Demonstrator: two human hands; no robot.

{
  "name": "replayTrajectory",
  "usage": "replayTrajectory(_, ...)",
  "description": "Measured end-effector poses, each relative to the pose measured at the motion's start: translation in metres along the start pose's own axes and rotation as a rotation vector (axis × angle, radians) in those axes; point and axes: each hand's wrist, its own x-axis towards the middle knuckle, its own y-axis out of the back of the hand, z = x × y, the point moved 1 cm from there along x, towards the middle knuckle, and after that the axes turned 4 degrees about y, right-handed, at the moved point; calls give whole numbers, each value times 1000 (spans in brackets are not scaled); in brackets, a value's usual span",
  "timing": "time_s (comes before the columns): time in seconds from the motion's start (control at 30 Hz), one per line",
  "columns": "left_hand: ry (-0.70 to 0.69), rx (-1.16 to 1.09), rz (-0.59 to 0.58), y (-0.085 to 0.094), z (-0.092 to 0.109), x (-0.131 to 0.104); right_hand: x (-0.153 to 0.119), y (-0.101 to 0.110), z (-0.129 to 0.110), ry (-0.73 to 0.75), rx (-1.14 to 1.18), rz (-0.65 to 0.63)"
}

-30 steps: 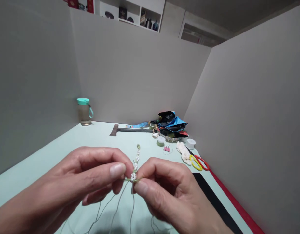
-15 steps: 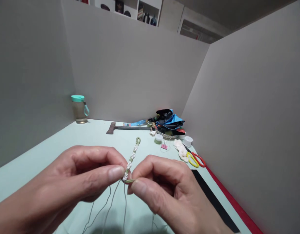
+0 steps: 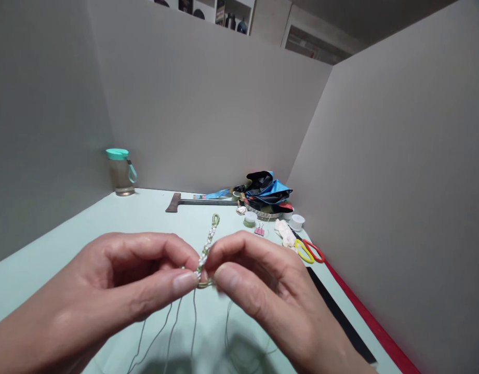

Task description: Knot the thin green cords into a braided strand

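A green and white braided cord (image 3: 207, 246), with a small green loop at its top, stands tilted between my hands. My left hand (image 3: 146, 280) pinches its lower end between thumb and index finger. My right hand (image 3: 258, 291) is closed on green strands that come out sideways at the braid's bottom; its fingertips partly hide them. Several thin loose cords (image 3: 173, 327) hang below the braid, and more thin cord (image 3: 227, 322) dangles under my right hand.
An axe (image 3: 202, 202) lies at the back, beside a blue and black bag (image 3: 268, 189). A bottle with a teal lid (image 3: 121, 174) stands back left. Toward the right are small round containers (image 3: 250, 219), a pink binder clip (image 3: 259, 230), scissors (image 3: 313, 251) and a black strip (image 3: 341, 314).
The braid and both hands sit slightly farther left in view as the camera has shifted. My right thumb has risen a little, and more loose cord shows beneath that hand.
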Motion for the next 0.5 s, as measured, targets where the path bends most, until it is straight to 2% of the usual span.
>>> replayTrajectory(0.17, 47, 23, -106, 4, -7, -1, 4, -5, 1, -60, 117, 12)
replayTrajectory(0.3, 85, 14, -84, 5, -4, 3, 8, -8, 2, -9, 158, -1)
replayTrajectory(0.4, 101, -1, -75, 4, -2, 7, 9, -8, 3, -30, 182, -6)
replayTrajectory(0.5, 120, -15, -79, 6, -8, 6, 9, -8, 3, -53, 216, -8)
